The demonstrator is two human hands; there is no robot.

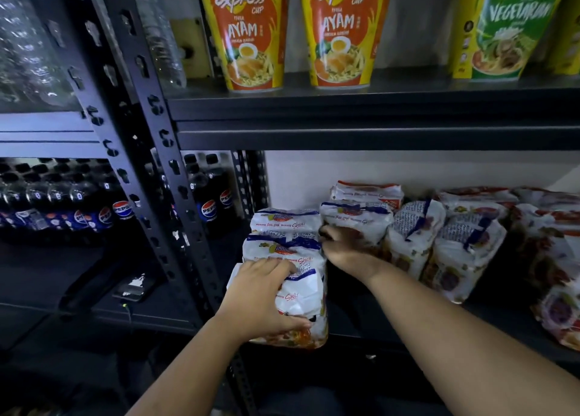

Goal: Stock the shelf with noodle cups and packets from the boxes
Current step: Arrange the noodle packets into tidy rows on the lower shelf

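A white noodle multipack (301,306) stands at the front left of the lower shelf (408,331), and my left hand (260,299) grips its left side with fingers over the top and thumb low on the front. Behind it stand two more white packs (284,227). My right hand (345,249) reaches deeper and rests between those packs and another white pack (357,218); its fingertips are hidden, so whether it grips is unclear. Two orange Express Ayam cups (254,36) and a green Vegetarian cup (505,29) stand on the upper shelf (376,102).
More noodle packs (445,243) fill the lower shelf to the right. A black perforated upright (163,152) stands left of the packs. Pepsi bottles (103,208) line the neighbouring rack on the left, with clear bottles (28,39) above them.
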